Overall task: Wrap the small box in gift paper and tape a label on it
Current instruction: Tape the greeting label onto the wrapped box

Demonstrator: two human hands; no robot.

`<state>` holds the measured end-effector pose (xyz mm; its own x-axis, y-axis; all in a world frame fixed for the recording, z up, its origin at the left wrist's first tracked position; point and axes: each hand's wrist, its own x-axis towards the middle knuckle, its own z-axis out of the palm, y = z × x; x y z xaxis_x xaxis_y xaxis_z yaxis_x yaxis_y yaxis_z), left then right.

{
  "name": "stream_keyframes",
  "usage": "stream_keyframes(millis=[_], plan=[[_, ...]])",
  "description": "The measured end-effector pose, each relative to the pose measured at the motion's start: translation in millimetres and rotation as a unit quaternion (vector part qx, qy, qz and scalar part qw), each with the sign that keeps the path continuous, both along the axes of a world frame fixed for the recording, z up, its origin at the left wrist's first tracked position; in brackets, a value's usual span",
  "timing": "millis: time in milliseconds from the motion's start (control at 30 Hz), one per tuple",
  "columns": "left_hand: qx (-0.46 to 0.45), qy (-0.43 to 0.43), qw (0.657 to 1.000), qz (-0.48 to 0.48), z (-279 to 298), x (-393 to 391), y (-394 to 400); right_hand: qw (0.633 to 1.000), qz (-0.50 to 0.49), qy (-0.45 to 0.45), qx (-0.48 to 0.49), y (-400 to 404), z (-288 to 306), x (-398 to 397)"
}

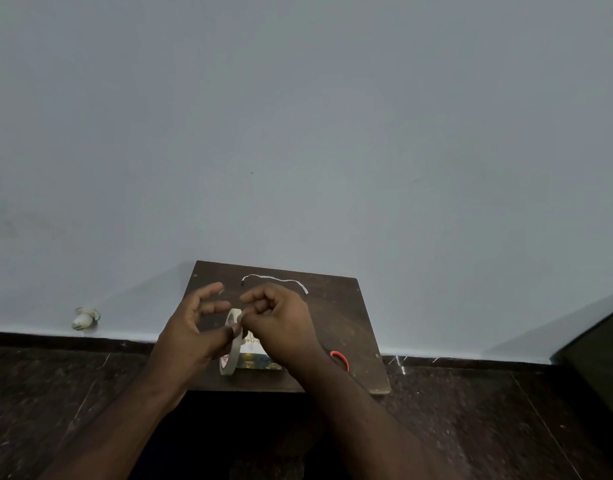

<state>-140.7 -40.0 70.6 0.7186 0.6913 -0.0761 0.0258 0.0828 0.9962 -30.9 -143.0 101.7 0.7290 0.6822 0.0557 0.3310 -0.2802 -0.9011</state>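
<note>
We see the left hand [191, 327] with thumb and a finger pinched on the tape roll [231, 344], which stands on edge, other fingers spread loose, while the right hand [281, 320] is curled tight with fingertips nipping at the roll's upper rim. Just behind the roll, partly under the right wrist, the wrapped box [260, 360] lies on the dark wooden board [339, 306], red scissor handles [340, 359] just right of it. Farther back, a thin white paper strip [277, 280] lies near the board's far edge; a white plug-like item [85, 318] sits at the wall, well left.
</note>
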Motion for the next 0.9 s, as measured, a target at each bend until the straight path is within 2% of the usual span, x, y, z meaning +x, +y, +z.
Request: stream_keyframes(millis=[200, 500, 600, 700, 767, 900], plan=[[-0.1, -0.001, 0.995, 0.011, -2, 3, 0, 0.986, -0.024, 0.154, 0.062, 3, -8, -8], [-0.151, -0.016, 0.987, 0.056, -2, 3, 2, 0.92, -0.09, 0.352, 0.146, 4, -11, -20], [-0.157, -0.028, 0.984, 0.083, 1, 5, -2, 0.928, -0.103, 0.331, 0.135, 5, -20, -23], [-0.166, -0.031, 0.98, 0.104, -1, 6, 0, 0.966, -0.092, 0.221, 0.095, 1, -34, -21], [-0.184, -0.049, 0.976, 0.103, -2, 7, 2, 0.984, -0.059, 0.158, 0.061, -5, -42, -17], [-0.254, -0.088, 0.959, 0.083, -4, 17, -3, 0.994, 0.03, 0.109, 0.0, -19, -50, -2]])
